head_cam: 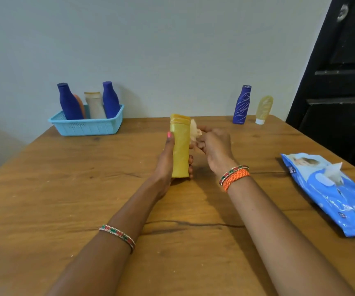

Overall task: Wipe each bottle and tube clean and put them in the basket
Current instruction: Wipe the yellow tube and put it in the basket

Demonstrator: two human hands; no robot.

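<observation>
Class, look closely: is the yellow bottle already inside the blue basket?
No, the left hand holds the yellow bottle upright over the table, well apart from the basket.

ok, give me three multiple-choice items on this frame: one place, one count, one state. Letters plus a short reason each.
1. Where is the basket?
A. far left of the table, by the wall
B. near right corner
C. on the floor

2. How many blue bottles stand in the basket?
A. none
B. two
C. four

3. What is the left hand doing?
A. lying flat on the table
B. reaching into the wipes pack
C. gripping the yellow bottle upright

Answers:
1. A, it sits at the table's far left edge, close to the wall.
2. B, one blue bottle at the left end and another at the right end, with paler containers between them.
3. C, its fingers wrap the yellow bottle while the right hand presses a wipe against its side.
</observation>
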